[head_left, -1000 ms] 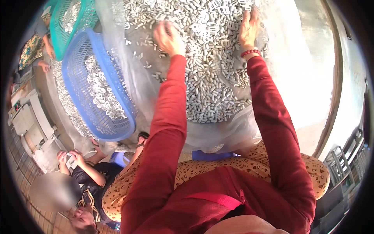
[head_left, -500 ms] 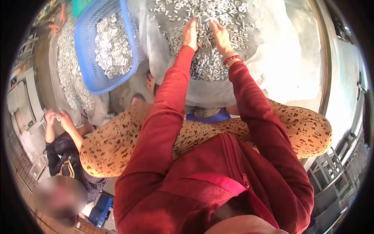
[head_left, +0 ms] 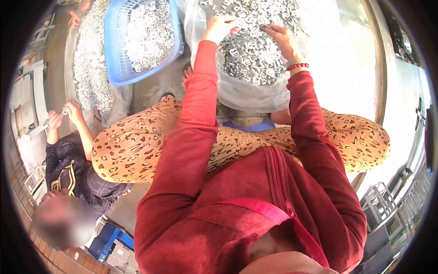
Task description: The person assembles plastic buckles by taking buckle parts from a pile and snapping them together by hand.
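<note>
Translucent sheeting [head_left: 253, 98] bears heaped small pieces [head_left: 248, 57] beneath left hand [head_left: 219, 28] and right hand [head_left: 284, 42], fingers narrowly curled, grip unclear.

From where I stood, the zip-up jacket [head_left: 182, 160] was deep red, its strap [head_left: 260, 209] a brighter pinkish red. Brown leopard spots covered the tan trousers [head_left: 132, 146]. The beaded bracelet [head_left: 298, 66] was red, the lattice-sided basket [head_left: 119, 59] light blue, and the buckles [head_left: 153, 39] inside silvery white.
</note>
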Demonstrator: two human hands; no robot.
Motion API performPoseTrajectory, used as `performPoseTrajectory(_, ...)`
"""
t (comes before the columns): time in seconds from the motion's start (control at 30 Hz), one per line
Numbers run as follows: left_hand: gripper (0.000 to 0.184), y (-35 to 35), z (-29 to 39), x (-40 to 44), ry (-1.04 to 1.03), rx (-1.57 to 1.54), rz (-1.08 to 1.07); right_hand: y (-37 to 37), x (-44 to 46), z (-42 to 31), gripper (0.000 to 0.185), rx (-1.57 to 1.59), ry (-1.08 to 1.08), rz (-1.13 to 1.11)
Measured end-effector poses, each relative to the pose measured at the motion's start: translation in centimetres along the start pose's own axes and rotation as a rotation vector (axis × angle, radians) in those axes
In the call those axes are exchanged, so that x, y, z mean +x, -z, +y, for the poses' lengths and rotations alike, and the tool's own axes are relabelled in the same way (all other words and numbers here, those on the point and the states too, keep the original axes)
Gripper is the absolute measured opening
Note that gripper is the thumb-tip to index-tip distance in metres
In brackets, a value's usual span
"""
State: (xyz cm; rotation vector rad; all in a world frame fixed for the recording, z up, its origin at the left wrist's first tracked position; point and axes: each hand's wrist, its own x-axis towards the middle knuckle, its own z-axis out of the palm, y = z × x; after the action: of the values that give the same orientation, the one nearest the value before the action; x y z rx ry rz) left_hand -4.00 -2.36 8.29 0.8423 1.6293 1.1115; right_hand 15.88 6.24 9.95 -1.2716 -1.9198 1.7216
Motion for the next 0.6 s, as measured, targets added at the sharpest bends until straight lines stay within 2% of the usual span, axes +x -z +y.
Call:
performPoseTrajectory(0.07, 0.029, 0.3, -0.3, -0.8, -0.118, -0.317, -0.060, 0.0, -0.6, -0.7, 0.033, -0.025, 0.026, 0.110)
performPoseTrajectory(0.1, 0.028, 0.5, -1.0, -0.7, -0.125, -0.448, -0.093, 0.4, -0.8, -1.6, 0.032, -0.096, 0.024, 0.084)
performPoseTrajectory(0.2, 0.021, -0.2, -0.7, -1.2, 0.072, -0.813, 0.023, 1.0, 1.6, 1.9, 0.030, 0.463, 0.072, -0.075)
performPoseTrajectory(0.23, 0.031, -0.3, -1.7, -0.5, 0.108, -0.719, 0.029, 1.6, 1.7, 2.2, 0.027, 0.545, 0.080, -0.100)
performPoseTrajectory(0.3, 0.042, -1.4, -2.3, 0.2, 0.279, -0.231, 0.047, 2.1, 2.3, 3.2, 0.025, 0.486, 0.054, -0.061)
performPoseTrajectory(0.37, 0.058, -3.0, -3.4, 1.1, 0.296, 0.558, 0.071, 2.4, 2.8, 4.0, 0.023, 0.412, 0.035, -0.028)
performPoseTrajectory(0.4, 0.056, -5.0, -2.1, -0.4, 0.235, 0.800, 0.149, 2.5, 2.9, 4.3, 0.023, 0.367, 0.030, -0.015)
performPoseTrajectory(0.5, 0.047, -7.0, -4.5, -0.5, 0.122, 0.844, 0.307, 2.7, 2.7, 4.6, 0.022, 0.338, -0.027, -0.032)
performPoseTrajectory(0.53, 0.047, -6.6, -5.7, 0.5, 0.116, 0.735, 0.224, 2.8, 2.5, 4.7, 0.022, 0.346, -0.057, -0.048)
performPoseTrajectory(0.6, 0.046, -4.6, -7.4, 2.2, 0.113, 0.519, 0.065, 3.0, 2.4, 5.7, 0.022, 0.595, -0.053, -0.103)
